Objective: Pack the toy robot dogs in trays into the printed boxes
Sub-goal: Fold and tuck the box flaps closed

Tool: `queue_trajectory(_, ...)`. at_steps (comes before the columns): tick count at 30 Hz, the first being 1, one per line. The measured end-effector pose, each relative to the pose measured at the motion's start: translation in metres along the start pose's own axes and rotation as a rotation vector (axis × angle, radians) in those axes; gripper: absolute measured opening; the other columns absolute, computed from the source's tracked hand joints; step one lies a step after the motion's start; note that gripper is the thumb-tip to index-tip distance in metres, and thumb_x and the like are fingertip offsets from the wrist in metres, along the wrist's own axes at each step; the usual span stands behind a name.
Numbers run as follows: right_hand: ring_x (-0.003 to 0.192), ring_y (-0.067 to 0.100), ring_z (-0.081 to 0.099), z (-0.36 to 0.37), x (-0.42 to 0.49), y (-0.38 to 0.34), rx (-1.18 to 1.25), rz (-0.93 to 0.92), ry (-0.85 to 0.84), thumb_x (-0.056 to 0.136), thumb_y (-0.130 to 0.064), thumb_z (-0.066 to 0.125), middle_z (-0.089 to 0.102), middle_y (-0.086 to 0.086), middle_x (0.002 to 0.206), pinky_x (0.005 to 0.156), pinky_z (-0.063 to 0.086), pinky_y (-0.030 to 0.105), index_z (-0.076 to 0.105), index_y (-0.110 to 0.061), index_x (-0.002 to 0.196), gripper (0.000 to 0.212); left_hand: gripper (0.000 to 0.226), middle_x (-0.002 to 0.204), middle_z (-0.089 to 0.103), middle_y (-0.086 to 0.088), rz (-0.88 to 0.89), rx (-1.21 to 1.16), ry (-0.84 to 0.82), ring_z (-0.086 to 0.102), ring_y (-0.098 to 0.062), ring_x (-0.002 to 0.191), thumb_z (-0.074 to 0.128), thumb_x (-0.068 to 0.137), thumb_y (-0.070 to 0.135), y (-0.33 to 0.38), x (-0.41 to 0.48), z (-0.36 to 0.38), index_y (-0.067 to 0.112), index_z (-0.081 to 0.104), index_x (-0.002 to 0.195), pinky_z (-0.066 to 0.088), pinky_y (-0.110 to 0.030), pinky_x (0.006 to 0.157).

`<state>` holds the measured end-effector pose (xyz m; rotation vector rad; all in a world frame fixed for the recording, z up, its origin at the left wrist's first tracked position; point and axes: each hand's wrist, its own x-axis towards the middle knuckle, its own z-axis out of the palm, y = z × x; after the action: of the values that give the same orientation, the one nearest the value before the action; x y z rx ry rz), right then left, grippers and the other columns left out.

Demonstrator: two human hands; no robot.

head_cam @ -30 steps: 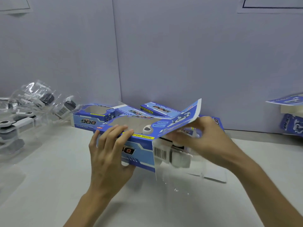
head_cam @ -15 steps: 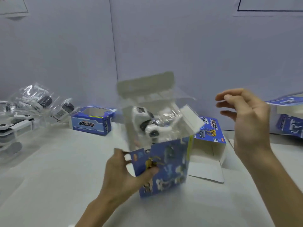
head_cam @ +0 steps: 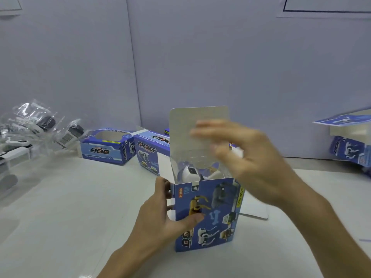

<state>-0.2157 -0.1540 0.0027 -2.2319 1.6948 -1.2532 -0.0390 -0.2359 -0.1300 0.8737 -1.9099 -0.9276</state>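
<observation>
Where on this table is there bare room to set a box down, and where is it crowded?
Free: the near-left table between the left hand and the bagged toys; also the near-right stretch before the right-edge boxes. Crowded: the back row of printed boxes behind the held box.

Just the one view, the head camera, worn by the person and looking forward and down across the white tabletop [head_cam: 60, 217]. It sits close in. Both forearms rise from the bottom edge of the frame, and the left hand [head_cam: 160, 215] and the blurred right hand [head_cam: 251, 163] fill the lower middle. The upright printed box [head_cam: 208, 217] stands dead centre. The lens is wide, so the tabletop's far edge shows where it meets the grey wall [head_cam: 220, 67], which takes the whole upper half. Clear trays [head_cam: 30, 127] sit at the tabletop's left edge, and a box stack [head_cam: 349, 141] pokes in at the right edge.
</observation>
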Motion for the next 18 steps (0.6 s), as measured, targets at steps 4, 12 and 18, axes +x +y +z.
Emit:
queue_trajectory(4, 0.138, -0.022, 0.021, -0.001, -0.003, 0.002, -0.102, 0.183, -0.423, 0.102, -0.03, 0.047, 0.039, -0.038, 0.147, 0.122, 0.026, 0.031, 0.057, -0.054, 0.132, 0.04, 0.094, 0.119, 0.06, 0.028, 0.118, 0.034, 0.111, 0.063, -0.004, 0.11, 0.076, 0.054, 0.071, 0.0, -0.004, -0.001, 0.03, 0.031, 0.126, 0.056, -0.026, 0.089)
queue_trajectory(12, 0.143, -0.015, 0.016, -0.003, -0.001, -0.002, -0.151, 0.176, -0.496, 0.103, -0.028, 0.039, 0.031, -0.036, 0.152, 0.124, 0.019, 0.034, 0.053, -0.053, 0.137, 0.044, 0.085, 0.157, 0.033, 0.0, 0.65, 0.254, 0.307, 0.032, -0.02, 0.146, 0.063, 0.087, 0.058, 0.025, -0.003, -0.008, 0.007, 0.033, 0.148, 0.03, -0.026, 0.116)
queue_trajectory(18, 0.141, -0.013, 0.027, -0.003, 0.0, 0.002, -0.08, 0.167, -0.443, 0.103, -0.022, 0.043, 0.041, -0.03, 0.15, 0.122, 0.026, 0.033, 0.062, -0.043, 0.132, 0.041, 0.047, 0.137, 0.058, 0.01, 0.642, 0.254, 0.268, 0.05, -0.01, 0.133, 0.068, 0.084, 0.044, 0.033, 0.001, -0.008, 0.025, 0.059, 0.126, 0.044, -0.034, 0.107)
